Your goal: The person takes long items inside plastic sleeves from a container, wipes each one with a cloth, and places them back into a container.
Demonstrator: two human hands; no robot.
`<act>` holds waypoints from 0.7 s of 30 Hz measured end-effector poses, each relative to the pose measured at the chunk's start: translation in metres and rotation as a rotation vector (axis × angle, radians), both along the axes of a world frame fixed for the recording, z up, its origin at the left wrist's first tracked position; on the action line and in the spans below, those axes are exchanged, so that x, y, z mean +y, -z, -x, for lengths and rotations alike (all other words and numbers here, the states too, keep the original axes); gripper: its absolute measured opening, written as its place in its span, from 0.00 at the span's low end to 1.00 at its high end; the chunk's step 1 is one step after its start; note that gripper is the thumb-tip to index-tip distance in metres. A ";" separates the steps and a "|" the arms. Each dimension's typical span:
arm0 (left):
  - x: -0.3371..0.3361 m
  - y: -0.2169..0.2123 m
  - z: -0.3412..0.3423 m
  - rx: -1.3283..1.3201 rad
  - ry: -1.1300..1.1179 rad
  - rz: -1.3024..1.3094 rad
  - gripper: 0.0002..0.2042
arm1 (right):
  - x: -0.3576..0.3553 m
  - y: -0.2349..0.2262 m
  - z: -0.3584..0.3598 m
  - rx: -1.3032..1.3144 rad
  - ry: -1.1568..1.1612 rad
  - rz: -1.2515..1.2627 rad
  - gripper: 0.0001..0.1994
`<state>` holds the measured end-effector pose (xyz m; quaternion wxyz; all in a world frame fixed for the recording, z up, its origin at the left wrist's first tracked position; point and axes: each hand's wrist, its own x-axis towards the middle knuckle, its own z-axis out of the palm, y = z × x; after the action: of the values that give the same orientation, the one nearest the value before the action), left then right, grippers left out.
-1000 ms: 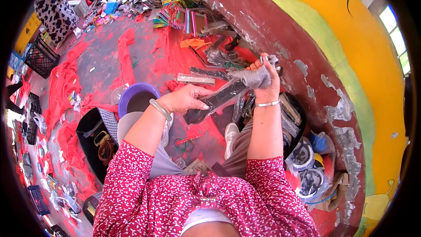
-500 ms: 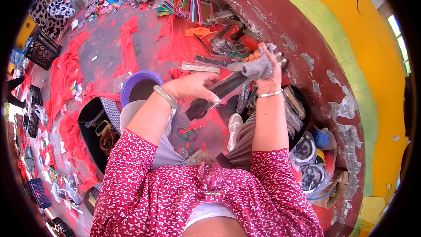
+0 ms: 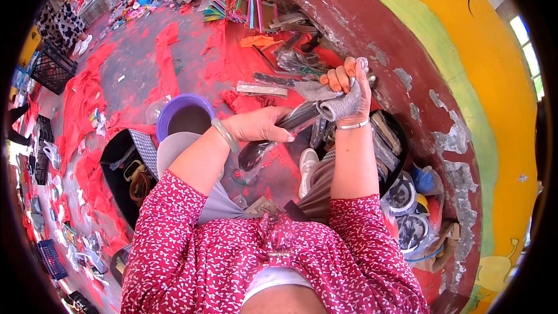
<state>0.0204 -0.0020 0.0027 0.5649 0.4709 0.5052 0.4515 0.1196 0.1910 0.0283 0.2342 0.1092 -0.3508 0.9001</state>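
Note:
My left hand [image 3: 260,125] is closed around a long dark strip in clear plastic wrapping [image 3: 297,117]. One end of the strip hangs below that hand, towards the floor between my feet. My right hand [image 3: 361,96] is raised on the right, its fingers curled over a crumpled grey cloth [image 3: 340,106]. The cloth lies around the strip's upper end. Whether my right fingers also grip the strip under the cloth is hidden.
A purple bucket [image 3: 164,117] of dark liquid stands by my left knee. Black bins [image 3: 110,166] flank my legs; the right one holds plastic-wrapped strips [image 3: 386,139]. The peeling wall [image 3: 430,87] curves along the right. Red scraps litter the floor. Another person stands far left.
My left hand has moved up and closed around the wrapped strip, where its fingers were looser before. My right hand has curled tighter over the grey cloth.

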 end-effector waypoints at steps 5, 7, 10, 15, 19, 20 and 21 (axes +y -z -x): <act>0.002 0.002 -0.001 -0.110 -0.092 -0.020 0.22 | 0.013 0.017 0.010 -0.207 0.187 0.228 0.14; 0.002 0.007 0.001 -0.134 -0.126 0.001 0.22 | 0.026 0.030 0.013 -0.339 0.339 0.404 0.13; -0.005 0.022 0.008 -0.231 -0.223 0.007 0.17 | 0.070 0.024 -0.010 -0.239 0.386 0.524 0.18; -0.004 0.020 0.024 -0.615 -0.606 -0.088 0.09 | 0.052 0.010 -0.002 -0.296 0.465 0.536 0.27; 0.000 0.011 0.033 -0.891 -0.697 -0.212 0.12 | 0.023 0.020 0.016 -0.297 0.365 0.354 0.27; 0.000 0.011 0.035 -0.876 -0.730 -0.225 0.13 | 0.011 0.017 0.020 -0.315 0.375 0.307 0.27; 0.000 0.011 0.036 -0.861 -0.762 -0.238 0.14 | 0.001 0.017 0.025 -0.333 0.386 0.261 0.26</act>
<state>-0.0156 -0.0020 -0.0088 0.4605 0.0903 0.3097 0.8270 0.0948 0.1921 0.0117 0.3523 -0.1401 -0.2800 0.8820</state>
